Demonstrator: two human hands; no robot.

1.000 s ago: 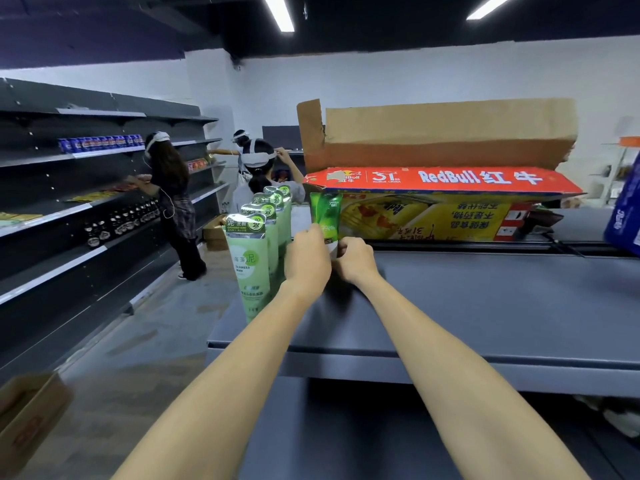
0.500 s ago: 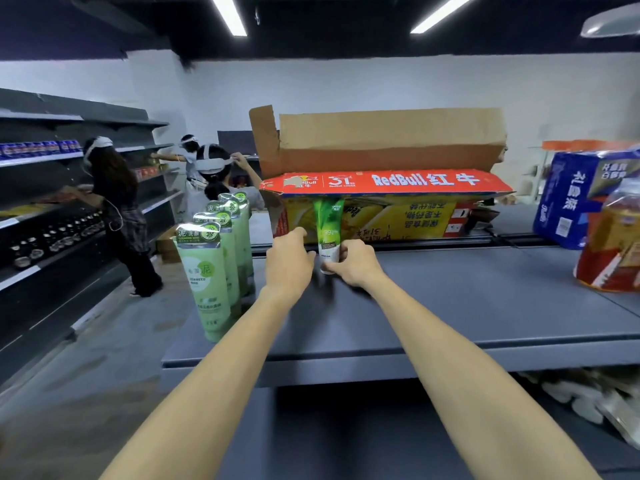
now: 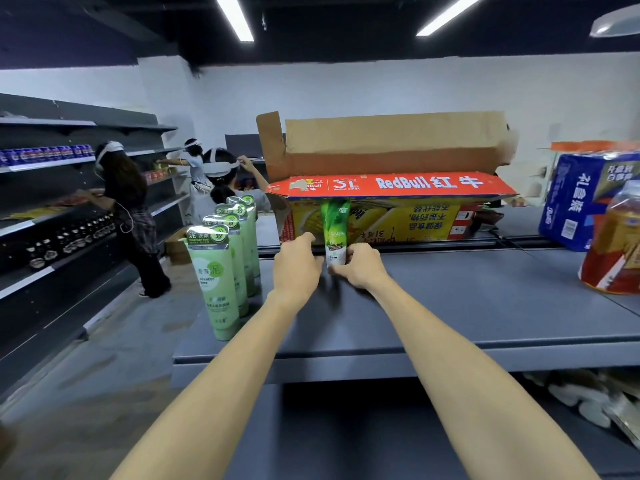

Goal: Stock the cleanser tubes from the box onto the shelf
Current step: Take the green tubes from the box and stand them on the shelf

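Observation:
A dark green cleanser tube stands upright, cap down, on the grey shelf, just in front of the open Red Bull cardboard box. My right hand grips its white lower end from the right. My left hand is at the tube's left side, fingers curled toward its base. A row of several pale green cleanser tubes stands upright along the shelf's left end, left of my left hand.
A blue carton and a red and gold pack sit at the shelf's right end. Three people work at dark shelving across the aisle on the left. White packets lie on the lower shelf at right.
The view has swung left to right, bringing the blue carton and red pack into sight. The dark green tube stays upright between my hands, which remain at its base.

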